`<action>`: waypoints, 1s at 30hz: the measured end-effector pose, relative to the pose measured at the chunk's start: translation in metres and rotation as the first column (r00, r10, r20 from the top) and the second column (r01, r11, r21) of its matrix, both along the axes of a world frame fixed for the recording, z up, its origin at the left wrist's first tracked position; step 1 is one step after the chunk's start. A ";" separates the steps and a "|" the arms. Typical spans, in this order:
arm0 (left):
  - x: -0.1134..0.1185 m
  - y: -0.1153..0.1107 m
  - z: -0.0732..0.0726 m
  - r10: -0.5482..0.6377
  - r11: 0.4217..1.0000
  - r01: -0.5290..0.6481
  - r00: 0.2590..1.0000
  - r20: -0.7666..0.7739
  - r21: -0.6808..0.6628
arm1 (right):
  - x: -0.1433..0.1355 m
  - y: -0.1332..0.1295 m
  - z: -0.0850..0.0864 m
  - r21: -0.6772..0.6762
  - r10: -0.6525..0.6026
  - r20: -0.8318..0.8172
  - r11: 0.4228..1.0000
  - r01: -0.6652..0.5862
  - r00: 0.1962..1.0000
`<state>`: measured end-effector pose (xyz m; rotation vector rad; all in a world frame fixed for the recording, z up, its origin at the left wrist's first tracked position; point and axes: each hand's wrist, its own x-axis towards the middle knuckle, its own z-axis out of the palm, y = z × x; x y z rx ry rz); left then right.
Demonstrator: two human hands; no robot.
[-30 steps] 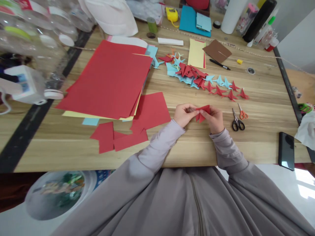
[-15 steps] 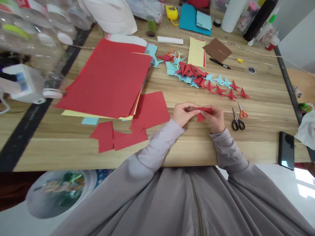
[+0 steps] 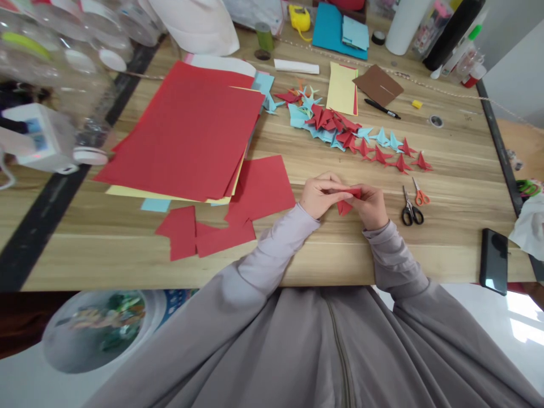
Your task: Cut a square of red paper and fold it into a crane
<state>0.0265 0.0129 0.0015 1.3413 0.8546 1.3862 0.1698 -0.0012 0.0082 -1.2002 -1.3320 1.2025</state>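
A small folded piece of red paper (image 3: 345,208) is held just above the table between my two hands. My left hand (image 3: 322,195) pinches its left side, thumb and fingers along the top edge. On the other side, my right hand (image 3: 371,205) grips the right end between thumb and fingers. The fingers hide part of the folds. Beyond my hands, folded red paper cranes (image 3: 380,155) and light blue paper cranes (image 3: 381,137) lie in rows and a heap. Black-handled scissors (image 3: 411,213) and orange-handled scissors (image 3: 421,196) rest to the right of my right hand.
Large red sheets (image 3: 191,130) are stacked at the left, with red offcuts (image 3: 225,238) in front. A phone (image 3: 494,260) lies at the right edge. Farther back are a pen (image 3: 382,108), brown paper (image 3: 378,85) and a yellow tape measure (image 3: 300,18). Plastic bottles (image 3: 91,141) crowd the left.
The red paper has tilted and its lower point now hangs down a little more between my hands. My left fingers have shifted slightly along its top edge. The camera view moved slightly.
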 end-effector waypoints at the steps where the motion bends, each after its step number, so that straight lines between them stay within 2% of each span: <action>1: 0.000 0.000 0.000 -0.001 1.000 0.001 1.000 0.004 0.007 | 0.000 0.000 0.000 -0.005 0.009 0.004 1.000 -0.009 1.000; 8: 0.000 -0.001 0.004 0.003 1.000 -0.003 1.000 0.000 -0.029 | -0.002 -0.002 -0.001 -0.027 0.033 0.023 0.999 -0.032 0.999; 15: 0.001 -0.003 0.004 -0.040 0.999 0.040 0.999 0.007 -0.028 | -0.004 -0.003 -0.010 -0.060 0.114 -0.011 0.992 -0.114 0.993; 23: 0.003 -0.003 0.004 -0.002 1.000 0.003 1.000 0.027 -0.019 | -0.004 -0.002 -0.008 -0.042 0.089 0.033 0.995 -0.088 0.995; 30: 0.003 -0.005 0.006 0.028 1.000 -0.028 1.000 0.013 -0.007 | -0.004 -0.003 -0.010 -0.039 0.121 0.052 0.992 -0.119 0.991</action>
